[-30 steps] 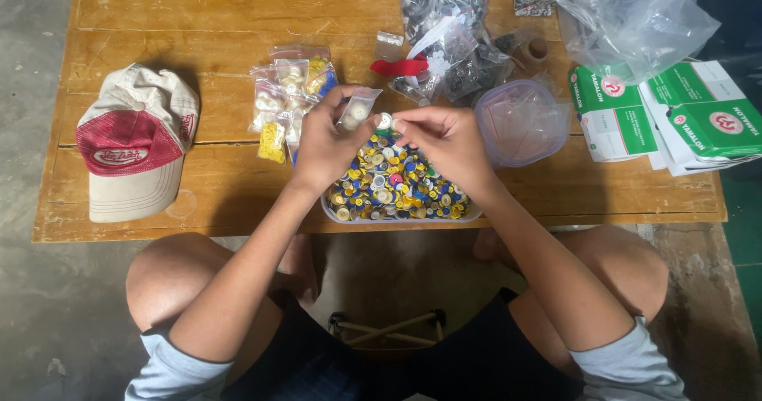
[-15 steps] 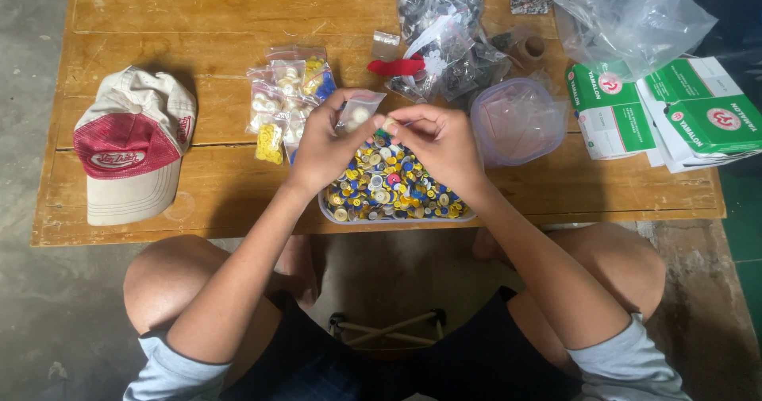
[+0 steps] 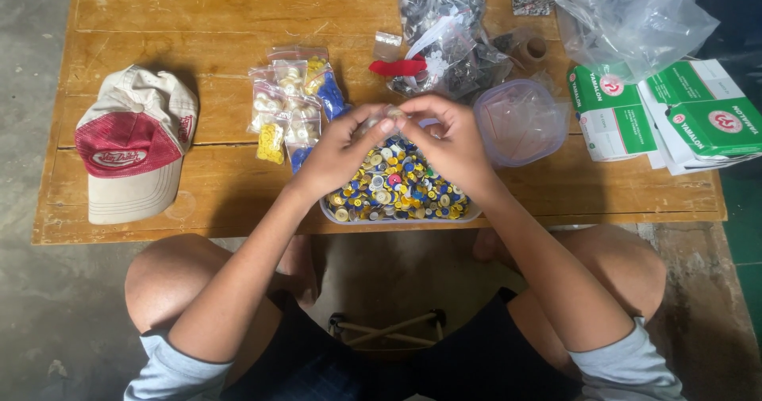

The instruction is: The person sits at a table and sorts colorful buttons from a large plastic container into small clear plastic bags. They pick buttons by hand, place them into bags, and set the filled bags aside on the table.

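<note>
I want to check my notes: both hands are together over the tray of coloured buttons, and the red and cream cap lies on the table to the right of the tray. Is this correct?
Not quite. In the head view the cap lies to the left of the tray, not the right. The rest holds: the left hand and right hand meet over the coloured buttons.

A clear tray (image 3: 333,213) heaped with small yellow, blue and white buttons (image 3: 397,190) sits at the table's near edge, about the middle. A small clear bag (image 3: 386,116), barely visible, is pinched just above it.
</note>
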